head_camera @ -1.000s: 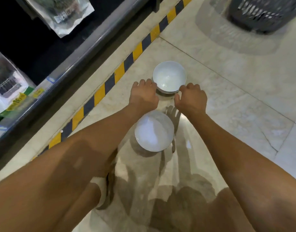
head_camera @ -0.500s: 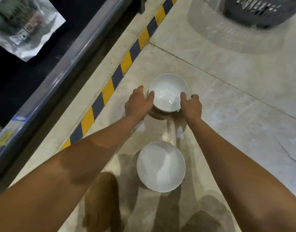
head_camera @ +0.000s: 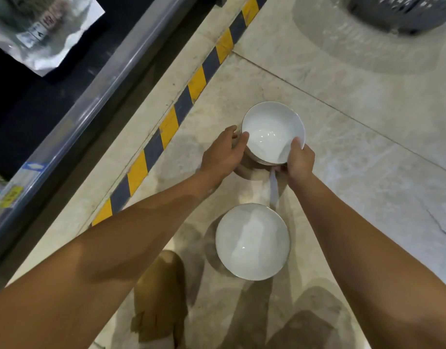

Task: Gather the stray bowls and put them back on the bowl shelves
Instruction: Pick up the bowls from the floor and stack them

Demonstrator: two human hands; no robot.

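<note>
A pale stone floor (head_camera: 355, 152) fills the view, edged on the left by a yellow-and-black striped tape (head_camera: 170, 123) and a dark shelf rail (head_camera: 90, 102), with a dark basket (head_camera: 403, 13) at the top right. One white bowl (head_camera: 252, 241) sits on the tile between the forearms, beside a bare foot (head_camera: 159, 298). Just beyond it, a second white bowl (head_camera: 272, 132) is gripped at its rim by the left hand (head_camera: 223, 154) and the right hand (head_camera: 300, 159), thumbs hooked inside.

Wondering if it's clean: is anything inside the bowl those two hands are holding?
The held bowl looks empty: only glossy white inside. The left hand and right hand cover parts of its rim; its underside cannot be seen.
</note>
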